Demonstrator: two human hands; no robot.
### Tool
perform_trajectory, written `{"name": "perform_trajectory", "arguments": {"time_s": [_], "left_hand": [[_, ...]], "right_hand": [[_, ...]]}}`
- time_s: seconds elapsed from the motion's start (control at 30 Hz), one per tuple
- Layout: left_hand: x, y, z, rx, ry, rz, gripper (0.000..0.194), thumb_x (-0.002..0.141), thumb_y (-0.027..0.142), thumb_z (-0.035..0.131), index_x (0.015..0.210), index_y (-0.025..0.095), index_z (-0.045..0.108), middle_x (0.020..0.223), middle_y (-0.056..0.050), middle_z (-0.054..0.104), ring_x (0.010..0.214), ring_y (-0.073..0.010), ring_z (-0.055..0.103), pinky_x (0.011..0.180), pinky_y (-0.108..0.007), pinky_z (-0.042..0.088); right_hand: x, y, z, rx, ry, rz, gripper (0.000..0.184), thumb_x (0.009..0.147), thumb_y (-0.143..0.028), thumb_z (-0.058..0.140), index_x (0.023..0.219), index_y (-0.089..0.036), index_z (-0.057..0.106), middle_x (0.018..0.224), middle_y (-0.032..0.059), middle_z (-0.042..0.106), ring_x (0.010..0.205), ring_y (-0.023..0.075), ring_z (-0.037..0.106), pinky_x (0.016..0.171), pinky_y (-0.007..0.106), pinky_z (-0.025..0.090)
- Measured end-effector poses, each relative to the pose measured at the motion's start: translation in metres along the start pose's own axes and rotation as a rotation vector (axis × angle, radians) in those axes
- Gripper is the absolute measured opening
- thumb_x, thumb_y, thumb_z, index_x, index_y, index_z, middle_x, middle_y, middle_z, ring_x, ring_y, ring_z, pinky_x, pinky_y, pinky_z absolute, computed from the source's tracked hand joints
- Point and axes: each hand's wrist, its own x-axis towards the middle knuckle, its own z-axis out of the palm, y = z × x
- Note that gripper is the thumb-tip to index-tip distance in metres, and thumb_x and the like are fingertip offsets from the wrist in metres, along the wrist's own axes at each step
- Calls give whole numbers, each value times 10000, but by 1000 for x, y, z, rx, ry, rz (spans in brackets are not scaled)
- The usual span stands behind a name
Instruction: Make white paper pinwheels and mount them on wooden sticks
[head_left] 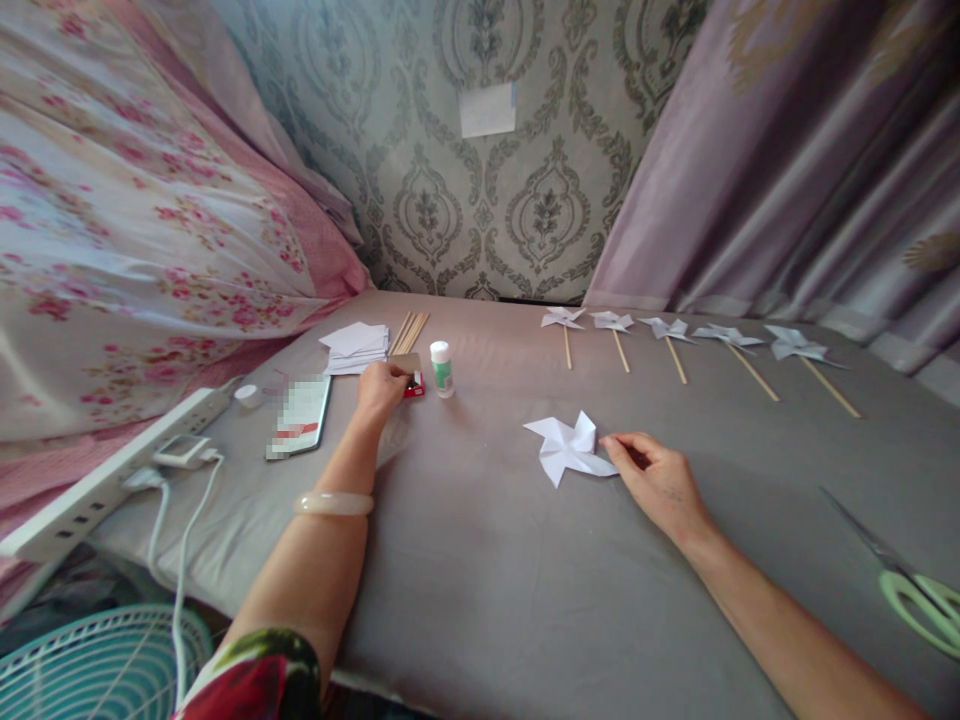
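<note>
My right hand [658, 480] pinches one blade of a white folded paper pinwheel [568, 447], which has no stick on it. On the far left, my left hand [382, 388] reaches over a small red box [415, 390]. Its fingers are bent together at the box's opening, where something small and dark shows; what they grip is hidden. Just right of the box a glue stick [442, 372] with a white cap stands upright. Behind the hand lie a stack of white paper sheets [354, 347] and a bundle of thin wooden sticks [410, 332].
Several pinwheels on sticks, including one pinwheel [670, 330], lie in a row at the back right. Green-handled scissors [911, 590] rest at the right edge. A phone [301, 415], a white power strip [112, 480] with cables and a turquoise fan grille [105, 665] are at left.
</note>
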Motion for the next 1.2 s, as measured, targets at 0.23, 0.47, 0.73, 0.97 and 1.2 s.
{"name": "perform_trajectory", "arguments": {"time_s": [0.23, 0.47, 0.73, 0.97, 1.2], "left_hand": [[-1, -3, -4, 46, 35, 40, 348, 717, 211, 478, 921, 109, 741, 932, -142, 723, 886, -259, 640, 746, -294, 443], [-1, -5, -12, 68, -76, 136, 333, 694, 178, 508, 919, 144, 752, 877, -98, 740, 811, -227, 647, 693, -258, 446], [3, -7, -9, 14, -70, 142, 241, 650, 242, 595, 815, 191, 762, 816, -70, 740, 809, -232, 647, 667, -246, 438], [3, -7, -8, 66, -51, 129, 284, 706, 224, 530, 861, 153, 757, 816, -96, 729, 778, -230, 645, 652, -257, 424], [3, -7, -5, 51, -41, 128, 268, 718, 208, 523, 853, 141, 744, 837, -103, 721, 846, -228, 621, 730, -259, 428]], "right_hand": [[0, 0, 0, -2, -3, -3, 345, 766, -485, 542, 764, -166, 676, 765, 78, 689, 711, 207, 618, 667, 317, 477], [0, 2, 1, -12, -12, -22, 344, 779, -481, 545, 780, -164, 680, 774, 78, 692, 717, 208, 620, 683, 322, 480], [0, 2, 0, -17, -11, -33, 350, 783, -488, 543, 779, -166, 680, 774, 80, 693, 710, 207, 622, 668, 321, 485], [0, 3, 0, -18, -12, -26, 331, 785, -467, 543, 785, -164, 677, 782, 78, 690, 726, 209, 621, 682, 324, 481], [0, 4, 1, -25, -6, -44, 349, 788, -485, 544, 785, -162, 677, 784, 81, 694, 723, 208, 623, 679, 325, 488]]}}
